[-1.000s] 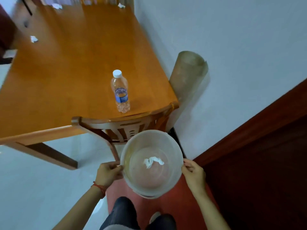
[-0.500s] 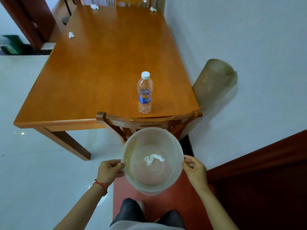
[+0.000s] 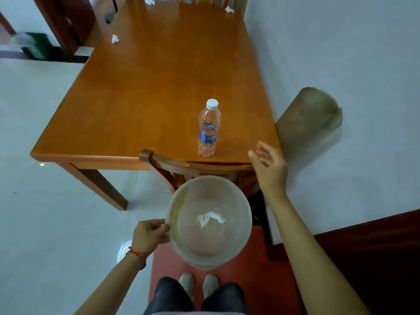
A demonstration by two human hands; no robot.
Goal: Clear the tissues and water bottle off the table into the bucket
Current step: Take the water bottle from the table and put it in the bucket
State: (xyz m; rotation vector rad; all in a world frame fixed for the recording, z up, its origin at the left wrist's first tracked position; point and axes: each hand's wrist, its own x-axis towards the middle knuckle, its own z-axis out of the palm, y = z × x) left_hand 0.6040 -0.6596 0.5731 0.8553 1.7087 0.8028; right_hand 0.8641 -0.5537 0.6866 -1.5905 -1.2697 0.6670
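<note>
Water bottle [image 3: 209, 129], clear, white-capped, blue-labelled, stands upright; right hand [image 3: 269, 168] fingers spread, left hand [image 3: 150, 233] grips bucket [image 3: 209, 220].

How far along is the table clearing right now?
Done: one tissue lies in the bucket. In hand: the left hand grips the bucket rim, while the right hand, open and empty, hangs right of the water bottle, not touching it. Left: the bottle stands upright on the table, and tissues remain at the far end.
</note>
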